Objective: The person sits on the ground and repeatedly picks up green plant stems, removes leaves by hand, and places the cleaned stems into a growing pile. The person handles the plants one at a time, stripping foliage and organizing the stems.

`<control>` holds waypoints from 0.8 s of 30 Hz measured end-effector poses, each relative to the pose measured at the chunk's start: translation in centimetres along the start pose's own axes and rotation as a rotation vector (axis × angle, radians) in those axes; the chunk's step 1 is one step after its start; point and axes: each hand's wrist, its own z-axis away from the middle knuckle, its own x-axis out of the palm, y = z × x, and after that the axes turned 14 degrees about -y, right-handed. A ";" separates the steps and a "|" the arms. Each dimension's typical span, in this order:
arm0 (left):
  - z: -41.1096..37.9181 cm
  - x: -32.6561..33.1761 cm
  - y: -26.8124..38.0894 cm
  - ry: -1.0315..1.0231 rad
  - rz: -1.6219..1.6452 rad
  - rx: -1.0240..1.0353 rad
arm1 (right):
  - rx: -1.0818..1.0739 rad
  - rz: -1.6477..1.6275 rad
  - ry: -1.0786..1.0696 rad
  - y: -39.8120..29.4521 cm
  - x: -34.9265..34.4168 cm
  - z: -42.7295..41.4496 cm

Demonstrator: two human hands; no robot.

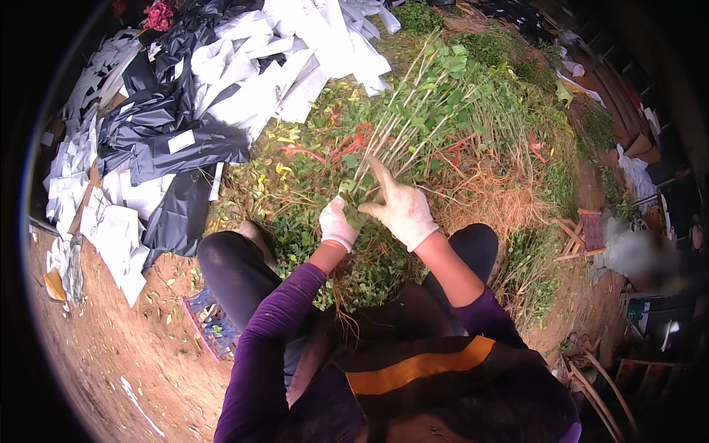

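Observation:
My left hand (337, 222), in a pale work glove, is closed around the lower part of a bundle of leafy seedlings (399, 127). Their thin, pale stems fan up and to the right, with green leaves towards the tips. Thin brown roots (344, 321) hang below that hand, over my lap. Also gloved, my right hand (403, 209) is at the bundle's right side, index finger and thumb spread beside the stems and lower leaves. Its other fingers are partly hidden. Red ties (354, 141) lie among the plants behind the bundle.
Bundled plants with bare roots (493, 199) lie to the right. Loose green and yellow leaves cover the ground ahead. White sheets (288, 61) and black plastic sheeting (166, 127) are heaped at the left. A woven folding stool (590, 232) stands at the right.

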 end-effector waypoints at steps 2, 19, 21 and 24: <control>-0.1 1.5 -1.0 -0.051 -0.362 -0.083 | -0.078 -0.225 0.136 1.1 2.4 -1.8; -0.5 -2.3 1.5 -0.105 0.381 0.452 | -0.036 -1.466 0.421 2.7 0.7 -1.5; -0.3 -2.6 4.3 0.263 0.135 0.426 | -0.065 -1.586 0.384 1.7 2.2 -1.7; 0.4 -1.8 4.4 0.455 -0.139 0.303 | 0.041 -1.597 0.360 -0.4 4.0 -1.6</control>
